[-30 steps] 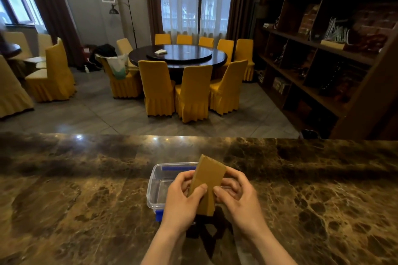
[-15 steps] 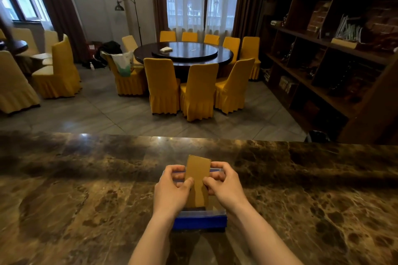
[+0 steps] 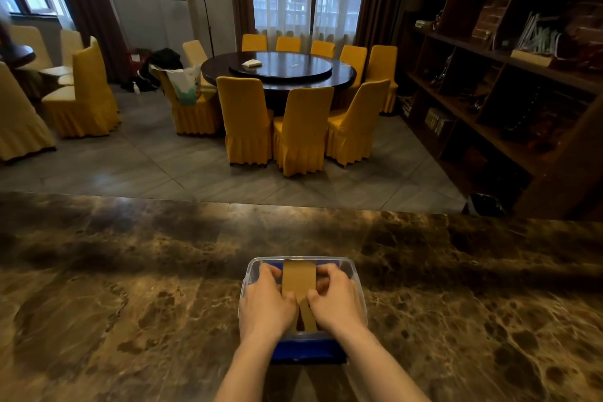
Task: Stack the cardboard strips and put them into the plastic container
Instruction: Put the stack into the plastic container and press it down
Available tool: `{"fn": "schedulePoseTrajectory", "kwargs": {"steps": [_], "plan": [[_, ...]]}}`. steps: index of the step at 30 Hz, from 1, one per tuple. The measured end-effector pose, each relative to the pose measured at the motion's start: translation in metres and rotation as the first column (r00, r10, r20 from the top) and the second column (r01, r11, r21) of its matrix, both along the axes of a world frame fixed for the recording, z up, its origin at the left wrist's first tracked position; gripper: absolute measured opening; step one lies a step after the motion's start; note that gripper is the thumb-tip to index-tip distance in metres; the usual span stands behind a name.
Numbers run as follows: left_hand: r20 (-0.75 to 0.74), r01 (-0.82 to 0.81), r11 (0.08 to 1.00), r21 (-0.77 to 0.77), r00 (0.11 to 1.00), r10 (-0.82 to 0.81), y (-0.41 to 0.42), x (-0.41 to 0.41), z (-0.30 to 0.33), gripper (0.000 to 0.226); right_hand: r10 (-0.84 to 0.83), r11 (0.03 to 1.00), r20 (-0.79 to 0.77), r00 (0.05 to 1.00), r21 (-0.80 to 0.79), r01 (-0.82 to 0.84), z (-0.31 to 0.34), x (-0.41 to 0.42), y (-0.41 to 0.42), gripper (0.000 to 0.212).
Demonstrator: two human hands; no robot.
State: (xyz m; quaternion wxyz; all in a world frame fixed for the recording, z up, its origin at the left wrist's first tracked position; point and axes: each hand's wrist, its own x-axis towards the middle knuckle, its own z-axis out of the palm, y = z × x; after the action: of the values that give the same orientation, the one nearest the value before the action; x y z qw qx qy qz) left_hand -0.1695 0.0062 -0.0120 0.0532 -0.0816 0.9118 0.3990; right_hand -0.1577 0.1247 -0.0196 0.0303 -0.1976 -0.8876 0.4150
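Observation:
A stack of brown cardboard strips (image 3: 299, 277) lies lengthwise inside the clear plastic container (image 3: 356, 274) with blue clips, which stands on the marble counter near its front middle. My left hand (image 3: 266, 302) grips the stack's left side and my right hand (image 3: 336, 299) its right side, both reaching down into the container. The thumbs press on top of the strips. The lower end of the stack shows between my wrists. How many strips are in the stack cannot be told.
The dark brown marble counter (image 3: 130, 287) spreads wide to both sides of the container. Beyond its far edge are a tiled floor, a round table with yellow-covered chairs (image 3: 303, 127), and a dark wooden shelf unit (image 3: 505, 75) on the right.
The stack was held upright above the container; both hands have lowered and tilted it flat down into the container. The view has shifted so the container sits centred.

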Motion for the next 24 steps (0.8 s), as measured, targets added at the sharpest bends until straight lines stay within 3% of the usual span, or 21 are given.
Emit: {"fn": "schedulePoseTrajectory", "kwargs": {"steps": [10, 16, 20, 24], "plan": [[0.07, 0.072, 0.982, -0.173, 0.996, -0.06, 0.006, -0.003, -0.002, 0.024, 0.019, 0.97, 0.019, 1.0, 0.242, -0.023, -0.009, 0.0, -0.002, 0.04], [0.029, 0.101, 0.949, -0.299, 0.995, -0.097, 0.01, 0.0, -0.003, 0.035, -0.028, 0.955, 0.013, 1.0, 0.295, 0.023, -0.009, -0.001, -0.004, 0.047], [-0.012, 0.141, 0.926, -0.35, 0.988, -0.155, 0.009, 0.003, -0.005, 0.055, -0.049, 0.946, 0.009, 0.999, 0.321, 0.043, -0.01, -0.001, -0.006, 0.041], [-0.009, 0.19, 0.916, -0.353, 0.978, -0.207, 0.008, 0.003, -0.003, 0.042, -0.043, 0.931, 0.01, 0.999, 0.364, 0.037, -0.014, 0.0, -0.008, 0.04]]}}
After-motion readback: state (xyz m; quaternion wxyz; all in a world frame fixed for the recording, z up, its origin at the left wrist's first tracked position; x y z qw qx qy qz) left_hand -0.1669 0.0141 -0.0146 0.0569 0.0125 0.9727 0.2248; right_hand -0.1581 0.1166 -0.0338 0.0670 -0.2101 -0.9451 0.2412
